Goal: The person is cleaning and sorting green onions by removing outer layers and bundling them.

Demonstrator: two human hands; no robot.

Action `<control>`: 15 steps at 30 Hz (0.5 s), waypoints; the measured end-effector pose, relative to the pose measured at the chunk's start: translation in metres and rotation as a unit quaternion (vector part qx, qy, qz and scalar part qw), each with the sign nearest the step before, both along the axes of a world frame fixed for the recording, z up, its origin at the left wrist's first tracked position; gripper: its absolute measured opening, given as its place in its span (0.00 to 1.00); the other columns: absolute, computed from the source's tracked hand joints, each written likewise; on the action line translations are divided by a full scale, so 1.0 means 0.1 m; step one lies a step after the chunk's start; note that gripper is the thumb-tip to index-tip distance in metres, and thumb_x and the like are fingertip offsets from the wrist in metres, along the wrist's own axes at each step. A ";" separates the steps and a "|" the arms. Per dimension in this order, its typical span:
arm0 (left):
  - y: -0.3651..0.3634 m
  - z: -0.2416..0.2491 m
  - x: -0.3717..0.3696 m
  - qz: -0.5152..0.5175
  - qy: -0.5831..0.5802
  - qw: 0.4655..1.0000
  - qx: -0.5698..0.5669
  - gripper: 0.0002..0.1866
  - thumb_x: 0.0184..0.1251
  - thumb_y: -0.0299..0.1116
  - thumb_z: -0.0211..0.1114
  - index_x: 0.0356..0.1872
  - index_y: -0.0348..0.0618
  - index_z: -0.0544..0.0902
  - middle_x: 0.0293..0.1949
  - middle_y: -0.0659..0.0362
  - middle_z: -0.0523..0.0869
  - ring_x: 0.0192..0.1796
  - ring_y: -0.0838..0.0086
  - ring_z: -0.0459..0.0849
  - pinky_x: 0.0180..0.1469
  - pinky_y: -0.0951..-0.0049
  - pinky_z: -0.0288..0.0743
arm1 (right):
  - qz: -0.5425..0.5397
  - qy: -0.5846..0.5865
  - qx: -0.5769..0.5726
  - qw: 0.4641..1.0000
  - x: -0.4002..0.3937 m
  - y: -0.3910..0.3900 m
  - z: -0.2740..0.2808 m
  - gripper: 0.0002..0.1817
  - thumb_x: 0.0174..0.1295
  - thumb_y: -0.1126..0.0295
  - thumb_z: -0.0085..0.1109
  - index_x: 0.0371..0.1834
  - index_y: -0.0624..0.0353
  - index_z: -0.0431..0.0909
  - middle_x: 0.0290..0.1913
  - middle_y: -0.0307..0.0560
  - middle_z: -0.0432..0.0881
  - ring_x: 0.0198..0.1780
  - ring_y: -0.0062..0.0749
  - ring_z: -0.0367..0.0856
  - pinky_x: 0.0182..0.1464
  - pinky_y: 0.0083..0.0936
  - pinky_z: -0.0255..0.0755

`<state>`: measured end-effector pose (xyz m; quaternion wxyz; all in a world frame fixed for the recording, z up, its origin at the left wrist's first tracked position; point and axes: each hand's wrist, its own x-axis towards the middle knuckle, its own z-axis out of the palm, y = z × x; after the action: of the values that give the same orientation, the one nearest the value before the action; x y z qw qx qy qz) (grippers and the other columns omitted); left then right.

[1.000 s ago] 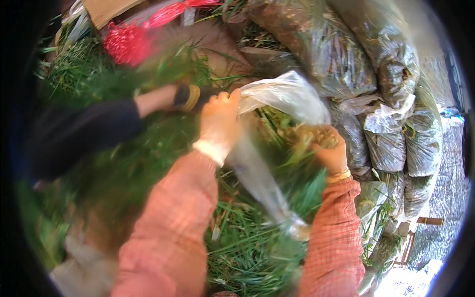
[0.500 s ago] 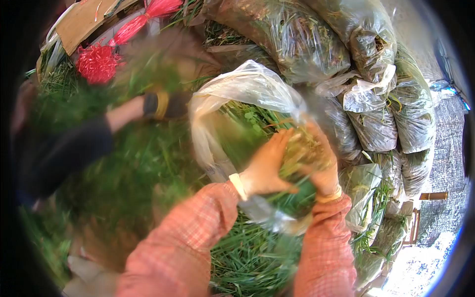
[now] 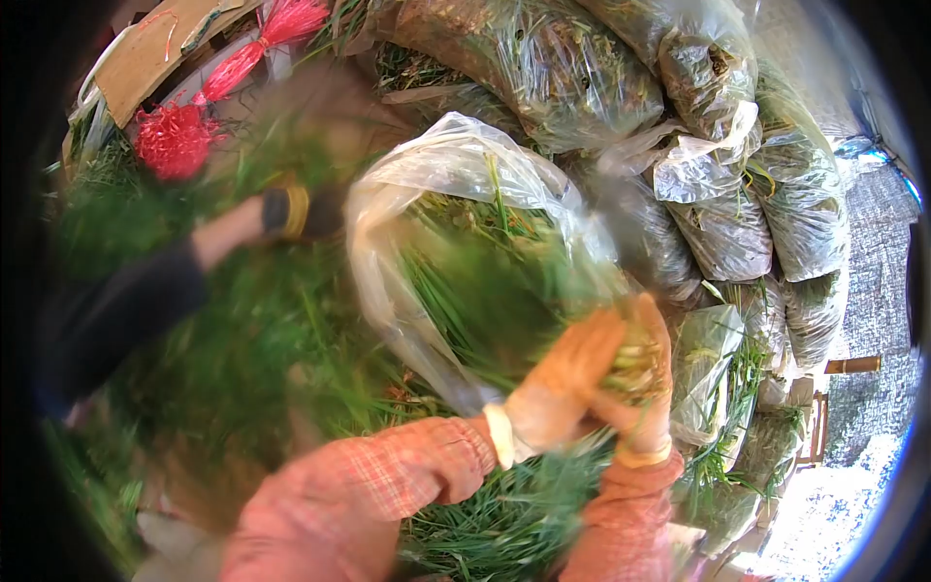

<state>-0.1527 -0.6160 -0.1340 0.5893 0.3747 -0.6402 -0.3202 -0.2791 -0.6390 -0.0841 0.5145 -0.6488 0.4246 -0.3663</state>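
Grass bundle (image 3: pixel 635 367), clasped between gloved left hand (image 3: pixel 562 383) and right hand (image 3: pixel 646 417), at open clear bag (image 3: pixel 372 257).

A hand could go down into the far side of the big open bag (image 3: pixel 373 262), but the left hand (image 3: pixel 562 383), right hand (image 3: pixel 654 373) and grass bunch (image 3: pixel 634 367) block its near side. Another person's hand (image 3: pixel 322 213), a bit blurry, is in the way just left of the bag. Full bags (image 3: pixel 718 233) make a lumpy wall on the right.
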 end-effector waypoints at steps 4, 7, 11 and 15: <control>0.06 0.02 -0.07 -0.064 0.049 0.997 0.000 0.42 0.39 0.26 0.66 0.61 0.33 0.59 0.61 0.40 0.62 0.65 0.45 0.59 0.67 0.55 0.54 | -0.044 -0.021 -0.006 0.999 -0.13 0.07 -0.04 0.33 0.38 0.82 0.69 0.52 0.60 0.69 0.52 0.50 0.73 0.57 0.35 0.69 0.58 0.32 0.65; 0.00 0.01 0.00 -0.136 0.056 0.989 -0.001 0.41 0.41 0.23 0.64 0.63 0.36 0.59 0.63 0.42 0.60 0.67 0.49 0.58 0.67 0.57 0.54 | -0.188 -0.041 -0.018 0.981 -0.10 0.12 -0.01 0.23 0.39 0.83 0.68 0.41 0.60 0.72 0.46 0.49 0.76 0.54 0.36 0.71 0.55 0.33 0.67; -0.26 -0.27 0.30 -0.034 -0.175 0.984 -0.019 0.32 0.42 0.19 0.57 0.57 0.45 0.71 0.66 0.48 0.60 0.68 0.54 0.57 0.67 0.59 0.56 | -0.192 -0.112 -0.048 0.974 -0.39 0.08 -0.18 0.19 0.41 0.81 0.67 0.37 0.59 0.72 0.36 0.46 0.75 0.45 0.39 0.74 0.52 0.37 0.68; -0.52 -0.90 0.31 0.080 -0.434 0.897 0.038 0.34 0.42 0.22 0.59 0.59 0.47 0.69 0.66 0.50 0.61 0.68 0.53 0.55 0.68 0.55 0.52 | -0.126 -0.116 -0.099 0.980 -0.45 0.20 -0.04 0.19 0.43 0.79 0.66 0.38 0.59 0.71 0.35 0.47 0.74 0.43 0.39 0.74 0.52 0.39 0.68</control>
<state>-0.1218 -0.6678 -0.2239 0.2618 0.5483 -0.7877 -0.1021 -0.3239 -0.6188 -0.0885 0.4434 -0.5908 0.4023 -0.5408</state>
